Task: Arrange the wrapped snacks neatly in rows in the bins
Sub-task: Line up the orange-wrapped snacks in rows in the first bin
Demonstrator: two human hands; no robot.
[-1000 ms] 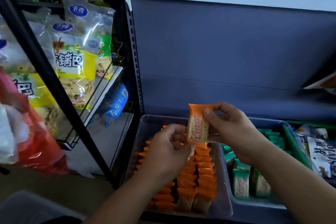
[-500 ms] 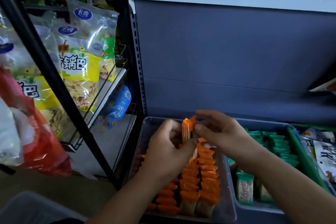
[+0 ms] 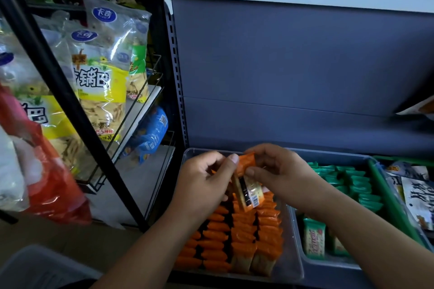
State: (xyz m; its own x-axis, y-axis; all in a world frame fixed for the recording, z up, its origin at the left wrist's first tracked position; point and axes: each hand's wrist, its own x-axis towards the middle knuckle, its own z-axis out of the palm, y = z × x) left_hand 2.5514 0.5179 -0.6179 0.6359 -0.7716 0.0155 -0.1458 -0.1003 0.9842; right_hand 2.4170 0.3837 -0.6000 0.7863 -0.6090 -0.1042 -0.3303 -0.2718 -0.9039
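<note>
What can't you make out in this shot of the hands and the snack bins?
All in the head view:
- Far end of the orange rows in the clear bin: hidden behind the left hand and right hand.
- Print on the orange snack both hands pinch: too small and blurred.
- Some green snacks: covered by the right forearm.
- White package: cut off by the right edge.

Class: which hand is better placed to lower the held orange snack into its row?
Likely the right hand: it pinches the top of the orange snack, directly above the rows; the left hand holds only its side edge.
</note>
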